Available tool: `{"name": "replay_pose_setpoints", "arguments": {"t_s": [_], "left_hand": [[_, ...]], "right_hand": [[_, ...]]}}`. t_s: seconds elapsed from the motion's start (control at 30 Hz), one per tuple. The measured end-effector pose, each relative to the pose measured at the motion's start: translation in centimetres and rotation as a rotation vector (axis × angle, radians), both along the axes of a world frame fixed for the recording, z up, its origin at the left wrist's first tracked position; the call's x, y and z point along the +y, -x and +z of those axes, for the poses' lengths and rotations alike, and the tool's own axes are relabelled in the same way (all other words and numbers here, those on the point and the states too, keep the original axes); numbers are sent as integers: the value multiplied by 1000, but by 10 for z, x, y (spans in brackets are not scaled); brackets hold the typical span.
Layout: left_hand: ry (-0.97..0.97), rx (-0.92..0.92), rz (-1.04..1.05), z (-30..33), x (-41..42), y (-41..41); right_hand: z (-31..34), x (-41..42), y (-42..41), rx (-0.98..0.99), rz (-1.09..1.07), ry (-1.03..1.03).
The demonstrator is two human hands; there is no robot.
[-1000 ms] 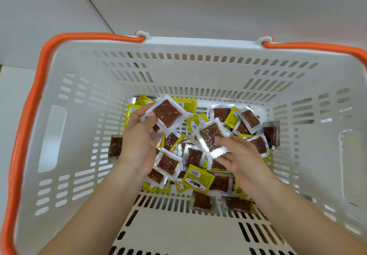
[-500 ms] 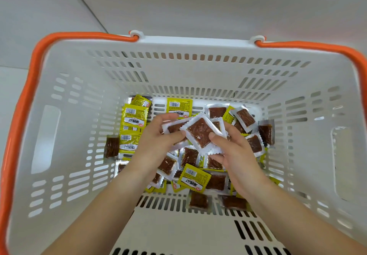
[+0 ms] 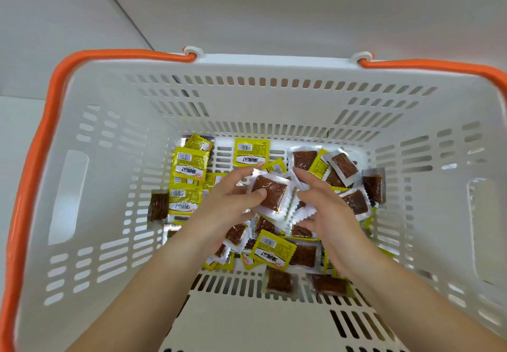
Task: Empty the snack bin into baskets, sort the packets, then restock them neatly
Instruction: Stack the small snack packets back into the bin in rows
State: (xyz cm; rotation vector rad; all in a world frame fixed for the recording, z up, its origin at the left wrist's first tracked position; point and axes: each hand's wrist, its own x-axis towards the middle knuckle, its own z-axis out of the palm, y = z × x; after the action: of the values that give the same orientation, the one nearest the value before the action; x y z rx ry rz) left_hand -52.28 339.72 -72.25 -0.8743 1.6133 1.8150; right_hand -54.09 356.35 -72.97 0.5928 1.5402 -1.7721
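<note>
- Plain white wall behind; white slotted plastic basket (image 3: pixel 82 159) w/ orange handles set against it.
- Sorting step judged in hand: clear-faced brown snack packet (image 3: pixel 270 195) pinched by left hand (image 3: pixel 227 206), above loose yellow-backed packets (image 3: pixel 189 163) on basket floor.
- Right hand (image 3: pixel 326 214) relaxed, nothing gripped.
- Next: matching packets to be gathered face-up.

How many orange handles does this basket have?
2. The left handle curves round the left rim of the basket; the right handle runs along the far right corner. None looks hidden.
</note>
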Motion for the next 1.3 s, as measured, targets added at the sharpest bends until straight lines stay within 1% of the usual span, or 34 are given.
{"name": "replay_pose_setpoints", "arguments": {"t_s": [0.03,0.1,0.2,0.3,0.37,0.5,0.57,0.63,0.67,0.73,0.77,0.8,0.87,0.93,0.97,1.0,1.03,1.07,1.13,1.17,1.2,1.23,1.27,1.3], "left_hand": [[-32,-33,11,-1,-1,-1],[-34,-57,39,-2,-4,-1],[-50,-34,68,-4,-9,2],[-20,43,-10,-8,-13,3],[-20,72,-58,-8,-14,3],[-94,51,-112,-8,-11,3],[-63,34,-45,-9,-7,2],[-48,-17,126,-11,-4,1],[-69,-43,211,-13,-4,1],[-88,-56,281,-12,1,-1],[-65,-31,251,-9,5,-2],[-17,13,178,-6,9,-3],[86,104,6,2,13,-2],[247,144,-107,4,2,4],[380,146,-177,2,-9,8],[544,144,-303,-1,-21,12],[696,131,-490,-8,-33,13],[801,103,-712,-16,-41,12],[904,53,-1100,-30,-44,2],[941,52,-1229,-39,-42,-6],[998,61,-1319,-47,-40,-13],[1060,84,-1367,-53,-39,-18],[1100,97,-1377,-58,-40,-21],[1099,101,-1357,-60,-42,-21]], "right_hand": [[0,0,0,-10,4,6],[2,-1,1,0,3,31],[4,2,0,65,-14,47],[5,3,2,176,17,-88],[6,4,4,210,16,-98],[10,4,5,220,-12,-86],[6,2,2,120,-71,-27],[3,0,1,-40,-167,46],[2,0,0,-87,-193,92],[7,-2,-2,-80,-153,192],[10,-4,-4,-41,-111,223],[12,-6,-7,5,-72,220],[10,-8,-10,68,-32,125],[3,-6,-8,43,-66,9],[0,-4,-5,10,-99,-25],[-3,-1,-2,-23,-144,-42],[-5,1,2,-48,-190,-45],[-7,4,5,-71,-238,-41],[-10,7,7,-117,-303,-26],[-10,7,8,-130,-311,-22],[-11,8,8,-135,-310,-20],[-12,8,7,-137,-303,-22],[-13,8,7,-136,-299,-25],[-13,8,7,-136,-292,-29]]}}
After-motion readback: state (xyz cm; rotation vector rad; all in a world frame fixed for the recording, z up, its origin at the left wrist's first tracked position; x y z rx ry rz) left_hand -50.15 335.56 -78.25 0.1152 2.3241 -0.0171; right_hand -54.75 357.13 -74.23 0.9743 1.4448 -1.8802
